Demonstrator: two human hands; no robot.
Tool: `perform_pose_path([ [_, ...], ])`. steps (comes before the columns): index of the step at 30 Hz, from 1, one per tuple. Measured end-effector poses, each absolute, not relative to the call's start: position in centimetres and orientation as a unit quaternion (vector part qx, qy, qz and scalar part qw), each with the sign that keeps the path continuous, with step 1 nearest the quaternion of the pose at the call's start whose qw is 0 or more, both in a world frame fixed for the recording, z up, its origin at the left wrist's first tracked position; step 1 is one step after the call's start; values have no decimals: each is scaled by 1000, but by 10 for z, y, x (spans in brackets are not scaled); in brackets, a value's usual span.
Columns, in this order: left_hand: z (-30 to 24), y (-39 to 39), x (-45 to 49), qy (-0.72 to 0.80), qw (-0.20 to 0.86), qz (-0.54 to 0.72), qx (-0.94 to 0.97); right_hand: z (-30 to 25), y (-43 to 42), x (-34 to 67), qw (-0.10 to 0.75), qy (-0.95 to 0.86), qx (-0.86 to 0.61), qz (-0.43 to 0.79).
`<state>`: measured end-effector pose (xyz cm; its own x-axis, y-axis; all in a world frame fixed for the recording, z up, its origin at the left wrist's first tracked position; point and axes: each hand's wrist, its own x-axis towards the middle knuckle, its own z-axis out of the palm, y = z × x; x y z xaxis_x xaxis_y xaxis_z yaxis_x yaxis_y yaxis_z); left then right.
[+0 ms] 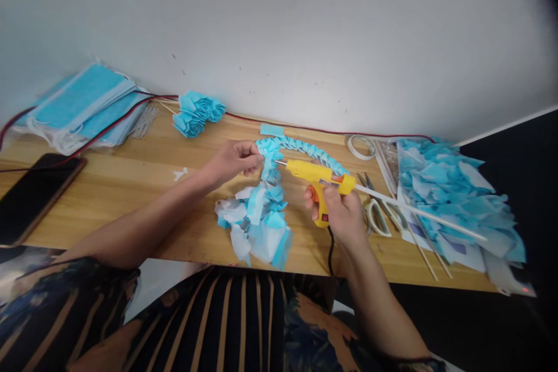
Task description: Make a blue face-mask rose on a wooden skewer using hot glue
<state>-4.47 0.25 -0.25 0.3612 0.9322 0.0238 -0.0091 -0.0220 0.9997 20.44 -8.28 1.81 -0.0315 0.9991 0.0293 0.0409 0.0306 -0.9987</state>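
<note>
My right hand (342,209) grips a yellow hot glue gun (311,172), its fingers wrapped around the handle and trigger. A long white glue stick (418,210) sticks out of its back end. The nozzle points left, close to a curved blue braided strip (311,150) of folded pieces. My left hand (239,160) is closed in a pinch at the strip's left end, where a blue piece hangs down. Below lies a loose pile of blue and white fabric pieces (259,221). Whether nozzle and strip touch, I cannot tell.
Blue face masks (91,102) and a phone (39,195) lie left. Blue flowers (198,113) stand near the wall by a red-black cable (305,126). Rightward are a tape roll (361,147), scissors (378,218), thin sticks (422,250) and a heap of blue pieces (453,192).
</note>
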Motion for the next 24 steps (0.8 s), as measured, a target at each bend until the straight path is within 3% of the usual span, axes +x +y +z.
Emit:
perform_pose_path([
  [24,2,1,-45,378,590,406,587,20,-80,202,471,-482,-545,498],
])
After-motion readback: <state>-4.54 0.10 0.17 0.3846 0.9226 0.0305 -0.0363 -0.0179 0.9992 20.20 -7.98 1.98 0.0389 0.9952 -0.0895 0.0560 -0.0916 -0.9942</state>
